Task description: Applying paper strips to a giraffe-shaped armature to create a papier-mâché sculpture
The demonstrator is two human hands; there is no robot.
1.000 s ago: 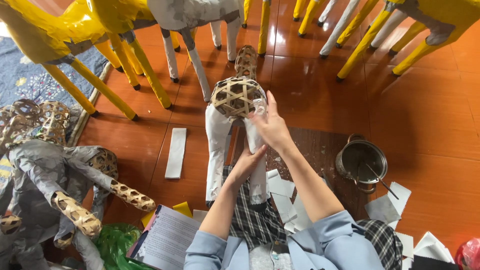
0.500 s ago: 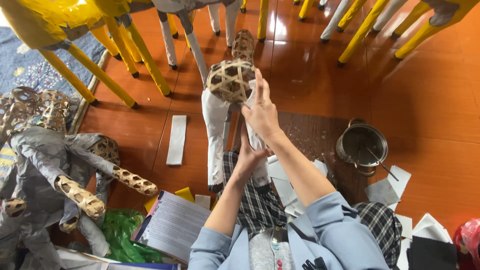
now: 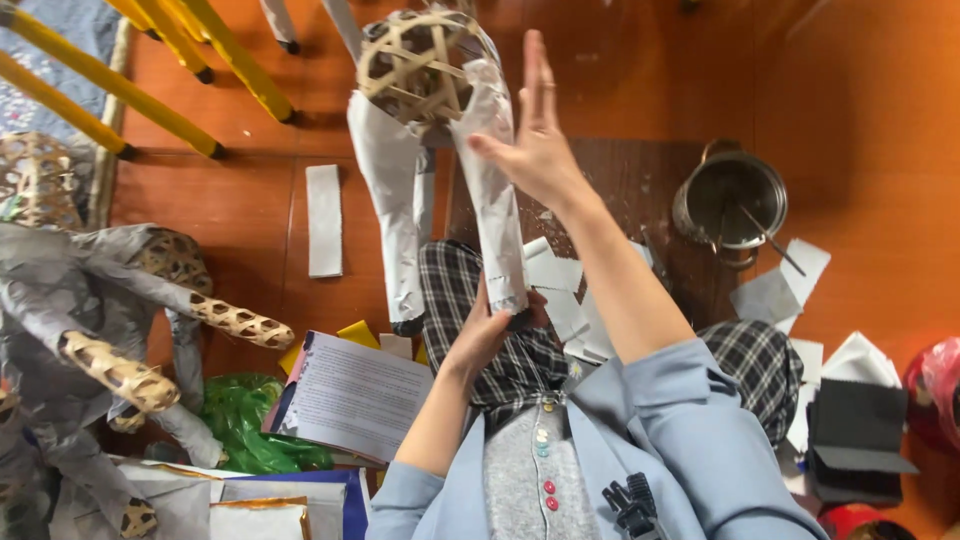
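A woven bamboo animal frame [image 3: 415, 65] stands in front of me, its two legs wrapped in white paper. My left hand [image 3: 485, 330] grips the lower end of the right paper-covered leg [image 3: 495, 190] near its foot. Higher up, my right hand [image 3: 535, 135] is flat with fingers spread and pressed on the upper part of the same leg, by the bare bamboo lattice. The other wrapped leg [image 3: 390, 210] hangs free to the left.
A metal pot [image 3: 730, 200] with a brush stands at the right, paper pieces [image 3: 775, 290] around it. A paper strip [image 3: 323, 220] lies on the orange floor. Yellow figure legs [image 3: 110, 90] are at upper left, grey paper-covered bamboo figures [image 3: 100, 300] at left, an open book [image 3: 350, 395] by my knee.
The view has dropped and come closer. My right hand slid up the leg and opened flat against it, while my left hand kept hold of the lower end.
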